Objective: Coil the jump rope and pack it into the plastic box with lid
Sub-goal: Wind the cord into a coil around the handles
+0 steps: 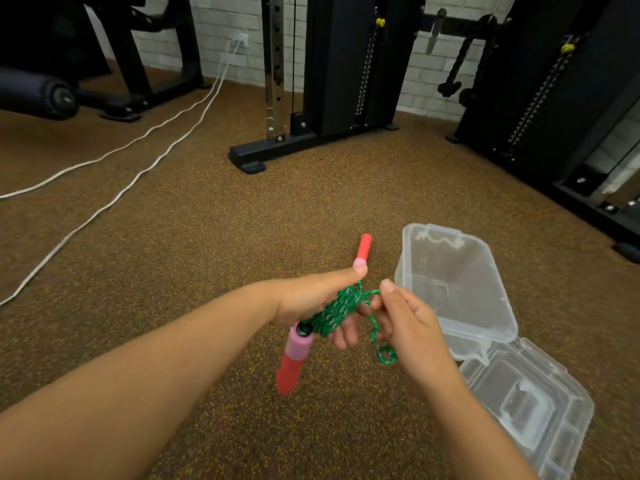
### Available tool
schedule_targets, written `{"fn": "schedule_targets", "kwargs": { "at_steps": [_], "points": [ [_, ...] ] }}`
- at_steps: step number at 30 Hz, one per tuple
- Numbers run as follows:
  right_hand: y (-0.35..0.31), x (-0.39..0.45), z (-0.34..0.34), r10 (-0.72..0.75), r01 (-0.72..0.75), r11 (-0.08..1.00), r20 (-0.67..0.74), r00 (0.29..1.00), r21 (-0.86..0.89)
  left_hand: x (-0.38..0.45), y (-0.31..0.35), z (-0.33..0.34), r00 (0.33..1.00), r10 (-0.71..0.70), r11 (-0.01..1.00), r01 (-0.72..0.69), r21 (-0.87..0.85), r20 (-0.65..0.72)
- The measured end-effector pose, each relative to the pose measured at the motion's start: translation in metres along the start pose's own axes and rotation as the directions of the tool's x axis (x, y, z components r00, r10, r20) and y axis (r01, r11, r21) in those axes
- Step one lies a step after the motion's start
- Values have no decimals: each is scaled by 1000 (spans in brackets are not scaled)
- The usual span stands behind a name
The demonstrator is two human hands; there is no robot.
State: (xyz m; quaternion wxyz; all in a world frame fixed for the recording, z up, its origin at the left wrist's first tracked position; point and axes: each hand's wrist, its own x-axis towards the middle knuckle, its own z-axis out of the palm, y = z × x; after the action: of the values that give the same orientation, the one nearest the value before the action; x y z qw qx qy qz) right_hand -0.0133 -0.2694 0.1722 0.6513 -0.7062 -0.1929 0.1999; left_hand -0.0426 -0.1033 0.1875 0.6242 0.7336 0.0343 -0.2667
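My left hand (311, 299) grips the jump rope's green cord (337, 311), which is wound in tight turns around the two red and pink handles. One handle (363, 249) points away from me, the other handle (294, 362) points down toward me. My right hand (403, 315) pinches the loose end of the green cord just right of the coil; a short tail with a small loop (386, 355) hangs below it. The clear plastic box (457, 282) stands open on the floor to the right, and its clear lid (526, 407) lies flat just in front of it.
Brown speckled rubber floor (194, 244) all around. Black gym machine bases stand at the back centre (273, 150) and along the right (588, 188). Two white cables (131, 161) run across the floor at left. A padded bench roller (38, 95) is at far left.
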Motion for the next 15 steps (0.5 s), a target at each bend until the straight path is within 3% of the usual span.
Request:
{"fn": "schedule_targets", "kwargs": {
  "at_steps": [5,10,15],
  "points": [
    [20,6,-1,102,-102,995,-57,993,4,-5,-2,-8,997,-16,999,12,50,78],
    [33,3,-10,186,-191,979,67,980,67,-7,-6,-18,998,34,999,-34,-9,-53],
    [29,1,-23,208,-213,977,185,960,4,-4,-5,-24,992,52,998,-55,-28,-117]
  ]
}}
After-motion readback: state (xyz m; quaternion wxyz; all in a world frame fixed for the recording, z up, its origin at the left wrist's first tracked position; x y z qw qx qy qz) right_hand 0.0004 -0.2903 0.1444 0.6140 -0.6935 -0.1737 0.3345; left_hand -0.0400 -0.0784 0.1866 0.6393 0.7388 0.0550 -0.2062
